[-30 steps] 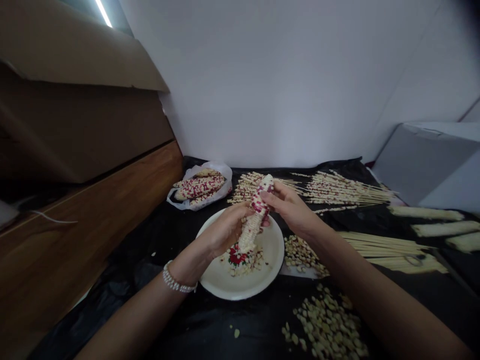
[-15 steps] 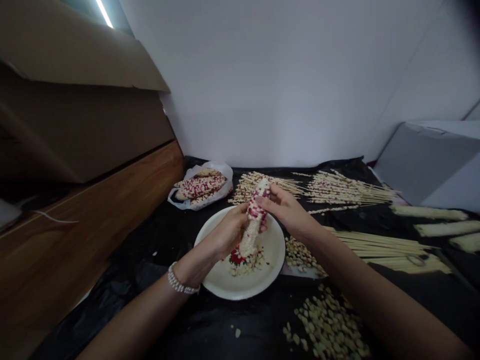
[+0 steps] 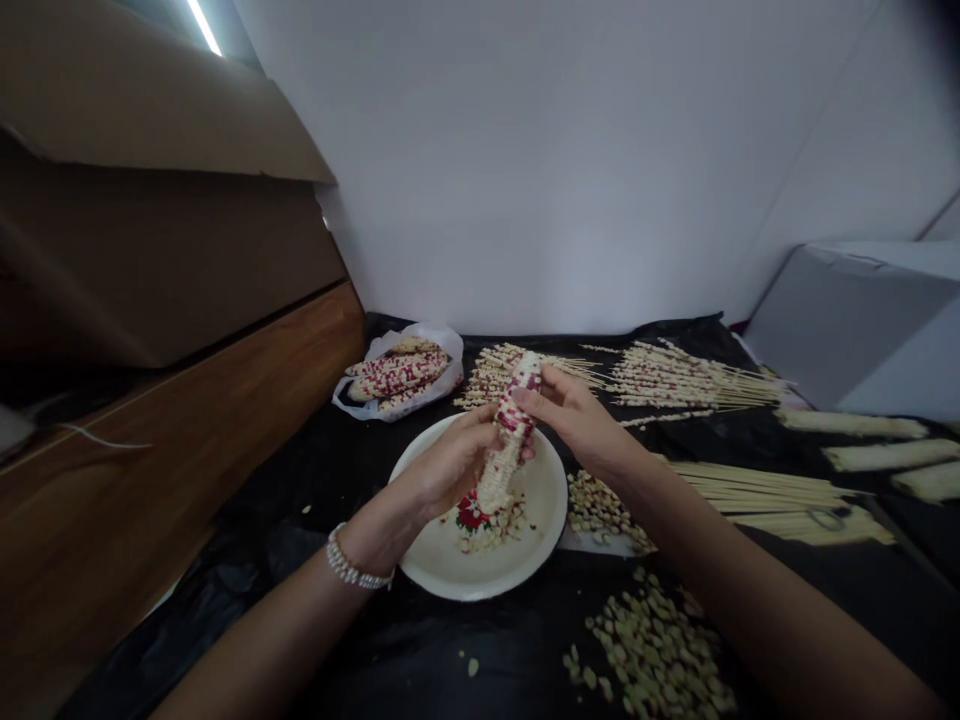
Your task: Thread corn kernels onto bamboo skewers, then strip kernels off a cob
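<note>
Between my two hands is an ear of corn (image 3: 501, 470), tilted over the bowl. Its lower part is bare cob, and its upper part keeps white and dark red kernels. My left hand (image 3: 454, 462), with a beaded bracelet (image 3: 349, 562) on the wrist, is closed around the ear's left side. My right hand (image 3: 571, 415) grips the upper part, thumb pressed on the kernels and fingers behind. Below lies a white bowl (image 3: 427, 565) with a red flower design and loose kernels (image 3: 495, 535) at its bottom.
Behind the bowl sits a plastic bag (image 3: 454, 370) of corn ears, beside skewers threaded with kernels (image 3: 667, 375). Bare sticks (image 3: 765, 485), stripped cobs (image 3: 892, 455) and loose pale seeds (image 3: 660, 645) lie to the right. A cardboard box (image 3: 165, 250) stands left.
My left hand's fingers have shifted slightly on the ear, and the hand has opened out a little. My right hand keeps its hold. The view has moved very slightly.
</note>
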Demonstrator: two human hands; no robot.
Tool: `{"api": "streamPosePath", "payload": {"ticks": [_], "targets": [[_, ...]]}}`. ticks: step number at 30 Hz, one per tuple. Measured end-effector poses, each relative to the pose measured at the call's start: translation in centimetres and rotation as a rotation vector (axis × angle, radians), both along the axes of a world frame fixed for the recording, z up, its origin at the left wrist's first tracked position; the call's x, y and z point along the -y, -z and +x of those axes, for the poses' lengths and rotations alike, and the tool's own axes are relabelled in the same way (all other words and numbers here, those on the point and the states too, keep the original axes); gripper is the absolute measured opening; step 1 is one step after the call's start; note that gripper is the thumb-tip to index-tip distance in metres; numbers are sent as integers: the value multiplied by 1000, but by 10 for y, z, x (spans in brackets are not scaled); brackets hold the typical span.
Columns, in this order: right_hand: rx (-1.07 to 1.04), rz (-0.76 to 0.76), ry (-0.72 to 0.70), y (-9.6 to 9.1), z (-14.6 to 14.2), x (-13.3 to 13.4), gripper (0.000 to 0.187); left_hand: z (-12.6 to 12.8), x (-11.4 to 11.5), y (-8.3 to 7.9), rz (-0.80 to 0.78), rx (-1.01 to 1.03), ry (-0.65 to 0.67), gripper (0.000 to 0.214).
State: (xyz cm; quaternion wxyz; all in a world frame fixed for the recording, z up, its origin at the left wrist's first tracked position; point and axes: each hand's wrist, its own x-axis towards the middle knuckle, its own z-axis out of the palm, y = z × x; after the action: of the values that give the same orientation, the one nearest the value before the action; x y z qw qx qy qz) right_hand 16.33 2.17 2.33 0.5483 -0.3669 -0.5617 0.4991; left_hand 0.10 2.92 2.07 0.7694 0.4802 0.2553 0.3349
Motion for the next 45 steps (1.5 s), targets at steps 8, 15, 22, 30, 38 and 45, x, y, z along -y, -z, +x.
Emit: {"api": "streamPosePath", "payload": {"ticks": [8,15,22,30,38,45], "targets": [[14,11,11,-1,3,0,23,-2,-1,-2,-15,12,56,32],[27,10,17,-1,0,2,27,4,6,-4,80,-98,-43,23],[34,2,7,2,-3,2,31,6,5,1,71,-98,-85,37],[36,9,34,-1,-1,1,30,3,4,-2,61,-88,-32,24],[54,2,9,2,-8,4,27,3,1,5,84,-153,-120,42],[58,14,56,-5,-4,5,29,-1,1,1,161,-128,-25,26]]}}
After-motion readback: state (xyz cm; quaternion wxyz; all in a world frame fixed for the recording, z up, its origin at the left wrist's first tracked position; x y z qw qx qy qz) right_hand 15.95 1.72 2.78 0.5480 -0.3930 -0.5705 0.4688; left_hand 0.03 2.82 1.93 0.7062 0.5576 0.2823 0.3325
